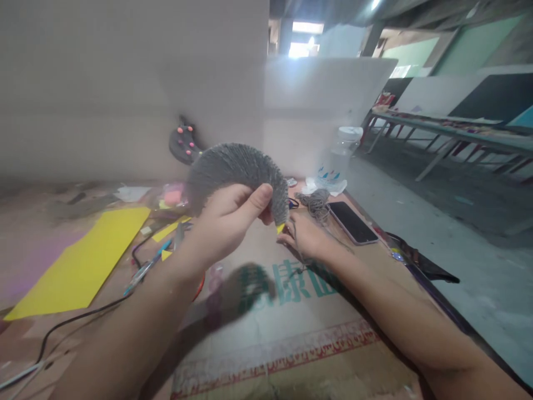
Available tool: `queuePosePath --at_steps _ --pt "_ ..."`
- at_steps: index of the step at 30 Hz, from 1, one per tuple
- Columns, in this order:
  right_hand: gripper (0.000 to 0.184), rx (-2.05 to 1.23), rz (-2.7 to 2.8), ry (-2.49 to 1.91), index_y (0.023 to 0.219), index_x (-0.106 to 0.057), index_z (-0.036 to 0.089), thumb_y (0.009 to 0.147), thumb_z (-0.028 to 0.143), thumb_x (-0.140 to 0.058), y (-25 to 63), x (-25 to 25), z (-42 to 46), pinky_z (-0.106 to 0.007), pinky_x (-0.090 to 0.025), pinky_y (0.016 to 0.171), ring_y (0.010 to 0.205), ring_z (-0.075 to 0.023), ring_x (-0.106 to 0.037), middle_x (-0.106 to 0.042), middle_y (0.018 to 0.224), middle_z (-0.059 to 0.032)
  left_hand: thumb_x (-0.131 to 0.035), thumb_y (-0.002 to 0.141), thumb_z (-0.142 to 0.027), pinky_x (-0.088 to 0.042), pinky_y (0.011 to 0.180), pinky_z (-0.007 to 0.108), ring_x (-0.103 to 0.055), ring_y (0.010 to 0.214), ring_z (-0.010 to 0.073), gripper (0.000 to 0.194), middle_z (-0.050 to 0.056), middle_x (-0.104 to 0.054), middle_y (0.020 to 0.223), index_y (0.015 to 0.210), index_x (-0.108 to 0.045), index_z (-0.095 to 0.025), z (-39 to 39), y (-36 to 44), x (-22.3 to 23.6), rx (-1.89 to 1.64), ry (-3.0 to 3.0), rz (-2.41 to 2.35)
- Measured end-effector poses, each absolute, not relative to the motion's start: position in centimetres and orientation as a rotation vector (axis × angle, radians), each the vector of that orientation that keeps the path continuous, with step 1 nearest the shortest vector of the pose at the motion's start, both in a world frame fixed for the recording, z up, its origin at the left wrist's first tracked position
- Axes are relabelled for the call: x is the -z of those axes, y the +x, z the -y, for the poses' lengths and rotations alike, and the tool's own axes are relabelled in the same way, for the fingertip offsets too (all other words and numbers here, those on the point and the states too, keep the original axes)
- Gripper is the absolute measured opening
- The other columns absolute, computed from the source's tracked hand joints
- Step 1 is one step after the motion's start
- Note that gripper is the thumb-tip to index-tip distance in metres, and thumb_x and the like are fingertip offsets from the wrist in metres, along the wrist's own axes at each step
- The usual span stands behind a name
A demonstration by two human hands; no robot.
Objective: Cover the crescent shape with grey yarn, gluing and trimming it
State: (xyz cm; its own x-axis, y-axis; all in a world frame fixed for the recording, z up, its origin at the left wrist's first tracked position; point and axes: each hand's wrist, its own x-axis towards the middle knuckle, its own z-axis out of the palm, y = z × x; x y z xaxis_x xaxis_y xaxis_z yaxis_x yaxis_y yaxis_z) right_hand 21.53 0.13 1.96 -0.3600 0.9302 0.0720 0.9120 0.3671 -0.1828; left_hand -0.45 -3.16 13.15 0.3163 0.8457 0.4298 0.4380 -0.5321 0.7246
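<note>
Left hand grips thick grey yarn-wrapped crescent; right hand, fingers curled, at crescent's yellow end, thin grey strand alongside; pinch unclear.

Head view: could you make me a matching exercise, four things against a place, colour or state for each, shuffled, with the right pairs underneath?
Things
1. Grey curved piece
2. Phone
3. Large sheet
4. Plastic container

Places, colours, states
A. Yellow, at the left of the picture
B. See-through, with a white lid
C. Held up in the left hand
D. Lying with its dark face up

Right pairs: 1-C, 2-D, 3-A, 4-B
</note>
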Motion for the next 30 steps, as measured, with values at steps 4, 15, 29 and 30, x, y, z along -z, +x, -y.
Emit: queuePosePath --at_steps 4,15,29,30 --pt "0.023 -0.065 2.407 -1.780 0.113 -0.062 0.010 0.095 0.017 -0.050 22.8 -1.5 -0.2 -0.032 -0.042 0.088 0.097 -0.0230 -0.057 -0.061 0.108 -0.0171 -0.042 0.093 -0.056 -0.048 0.075 0.030 -0.061 0.070 0.0174 0.055 0.002 -0.064 0.063 0.059 -0.065 -0.019 2.9 0.2 -12.9 -1.053 2.137 -1.055" --pt "0.042 0.019 2.306 -1.841 0.128 -0.059 0.009 0.091 0.006 -0.039 25.1 -0.3 -1.9 -0.036 -0.044 0.096 0.108 -0.0259 -0.059 -0.063 0.119 -0.0189 -0.044 0.087 -0.061 -0.033 0.051 0.026 -0.042 0.053 0.0124 0.055 -0.002 -0.043 0.050 0.050 -0.044 -0.020 1.2 -0.7 -11.5 -1.028 2.108 -1.270" --pt "0.050 0.299 2.216 -0.975 0.143 -0.047 0.030 0.095 0.019 -0.054 23.1 -11.0 7.5 -0.034 -0.049 0.084 0.095 -0.0197 -0.065 -0.068 0.113 -0.0060 -0.050 0.085 -0.055 -0.026 0.043 0.025 -0.038 0.051 0.0120 0.051 -0.001 -0.037 0.051 0.049 -0.041 -0.021 1.4 -0.5 -11.0 -1.044 2.180 -1.240" --pt "0.049 0.338 2.239 -0.960 0.143 -0.047 0.030 0.095 0.018 -0.054 23.0 -10.8 7.5 -0.034 -0.049 0.084 0.096 -0.0199 -0.065 -0.068 0.113 -0.0060 -0.049 0.086 -0.055 -0.026 0.044 0.025 -0.038 0.051 0.0117 0.051 -0.001 -0.037 0.051 0.049 -0.041 -0.020 1.5 -0.4 -11.0 -1.030 2.196 -1.235"
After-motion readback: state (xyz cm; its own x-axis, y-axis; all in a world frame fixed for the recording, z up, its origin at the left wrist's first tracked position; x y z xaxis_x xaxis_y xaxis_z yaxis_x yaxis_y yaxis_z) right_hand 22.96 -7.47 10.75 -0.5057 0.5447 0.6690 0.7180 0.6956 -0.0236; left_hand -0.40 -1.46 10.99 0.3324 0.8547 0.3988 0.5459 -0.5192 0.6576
